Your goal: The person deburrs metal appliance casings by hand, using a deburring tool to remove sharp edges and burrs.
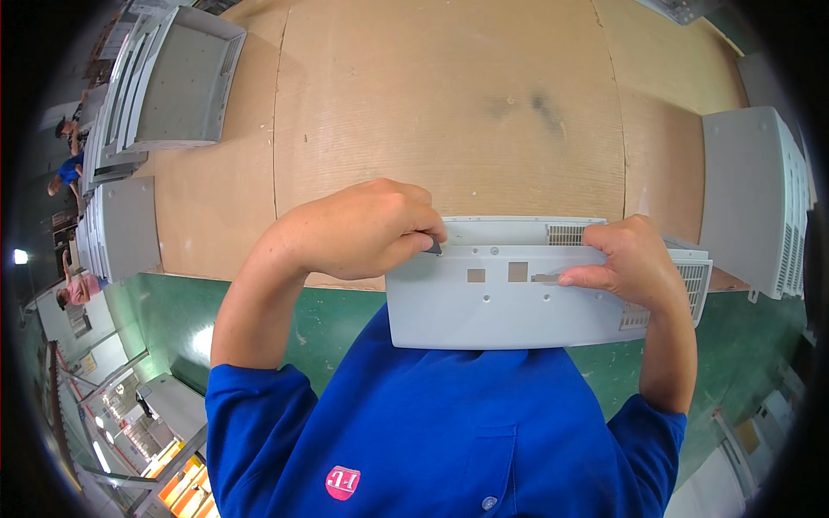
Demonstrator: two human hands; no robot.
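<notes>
A light grey sheet-metal housing (449,319) with square cut-outs, small holes and slotted vents is held tilted at the table's near edge, against my body. My left hand (367,229) is closed in a pinch at its upper left corner. Between thumb and fingers a small dark grey piece (435,247) sticks out, touching the housing's edge; most of it is hidden by the hand. With fingers over the upper edge and thumb on the front face beside a slot, my right hand (630,263) grips the housing toward its right end.
Cardboard sheets (432,112) cover the table. Grey metal housings (186,86) are stacked at the far left, with more panels (125,224) below them. Another vented grey housing (747,190) stands at the right edge. Beyond the table's near edge lies green floor (181,315); people (73,164) are far left.
</notes>
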